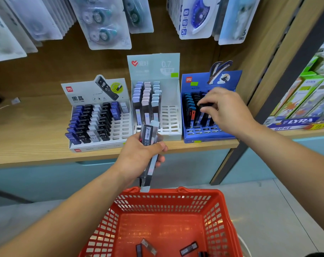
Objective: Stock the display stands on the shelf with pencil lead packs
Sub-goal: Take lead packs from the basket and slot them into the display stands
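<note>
Right hand (227, 108) pinches one dark lead pack (204, 105) between thumb and fingers over the blue stand (203, 133). Left hand (139, 153) grips a bundle of long packs (147, 135) in front of the white middle stand (170, 117). Stocking looks partly done: all three stands, including the grey stand (123, 125) on the left, hold rows but show empty slots, mostly at their right sides, and a few loose packs (189, 249) lie in the red basket (218, 219) below.

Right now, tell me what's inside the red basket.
A few loose lead packs lie on the basket floor. Its near end runs off the picture's bottom edge, so anything there cannot be seen.
</note>
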Demonstrator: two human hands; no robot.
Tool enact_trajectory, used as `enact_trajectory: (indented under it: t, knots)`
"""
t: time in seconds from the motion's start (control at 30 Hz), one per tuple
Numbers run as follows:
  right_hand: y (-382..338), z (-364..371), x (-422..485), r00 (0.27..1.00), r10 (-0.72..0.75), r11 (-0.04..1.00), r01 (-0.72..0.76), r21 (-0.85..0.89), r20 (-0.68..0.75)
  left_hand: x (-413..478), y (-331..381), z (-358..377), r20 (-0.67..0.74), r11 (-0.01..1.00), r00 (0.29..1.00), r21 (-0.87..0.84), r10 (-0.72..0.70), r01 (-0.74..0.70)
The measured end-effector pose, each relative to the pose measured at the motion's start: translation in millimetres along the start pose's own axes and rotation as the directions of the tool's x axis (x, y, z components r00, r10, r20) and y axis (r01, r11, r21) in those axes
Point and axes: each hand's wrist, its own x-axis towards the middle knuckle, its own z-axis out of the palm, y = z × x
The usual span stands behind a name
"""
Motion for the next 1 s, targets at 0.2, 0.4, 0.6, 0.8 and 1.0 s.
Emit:
enact_trajectory:
  t: [0.2,0.4,0.6,0.8,1.0]
  knots:
    - [4,2,8,0.997,-0.011,1.0,0.009,-0.019,-0.081,-1,-1,-1,0.005,1.0,1.0,-0.006,-0.006,0.007]
    - [8,12,4,0.994,-0.05,0.995,0.04,-0.095,-0.097,1,0,-3,-0.005,1.0,1.0,-0.003,-0.008,0.008]
    - [10,16,1,0.986,-0.04,0.998,0.033,-0.047,-0.164,1,1,-2,0.003,1.0,1.0,-0.016,-0.004,0.004]
    - [4,24,-1,0.984,-0.09,0.99,0.071,-0.125,-0.151,-2,3,0,0.011,1.0,1.0,-0.021,0.005,-0.005]
    - [-19,11,-10,0.992,0.024,0.996,-0.035,-0.085,-0.127,-9,9,4,0.04,0.998,0.999,-0.063,0.01,-0.007]
